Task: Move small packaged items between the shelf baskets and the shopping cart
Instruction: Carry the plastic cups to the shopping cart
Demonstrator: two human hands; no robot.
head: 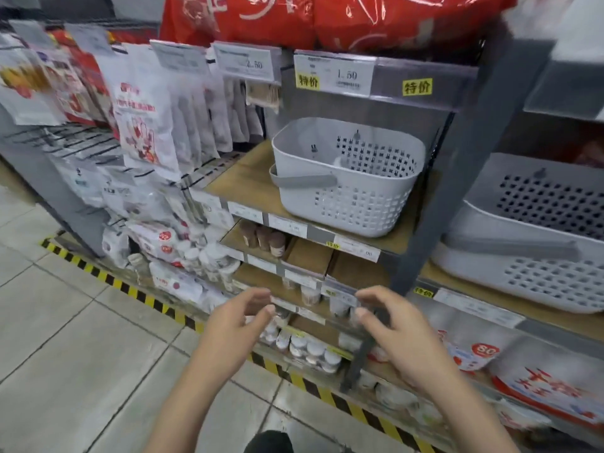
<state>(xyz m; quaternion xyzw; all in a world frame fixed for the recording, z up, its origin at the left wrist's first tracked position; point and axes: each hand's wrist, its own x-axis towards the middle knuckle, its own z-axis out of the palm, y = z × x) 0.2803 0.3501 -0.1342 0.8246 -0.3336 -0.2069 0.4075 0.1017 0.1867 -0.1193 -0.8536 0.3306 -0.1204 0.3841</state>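
open air in front of the shelves, white basket (346,178) top wide open, grey upright post (457,178) right beside it, hanging packets (147,109) crowding the left

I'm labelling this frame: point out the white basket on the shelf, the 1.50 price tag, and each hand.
white basket (346,204): head view, front wall.
1.50 price tag (340,75): head view, tag face.
left hand (235,318): head view, back of hand.
right hand (397,328): head view, back of hand.

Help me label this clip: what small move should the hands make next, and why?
Probably reach both hands up to the white basket on the wooden shelf. The left hand and right hand hover empty, fingers loosely curled, below it, and no cart is in view.
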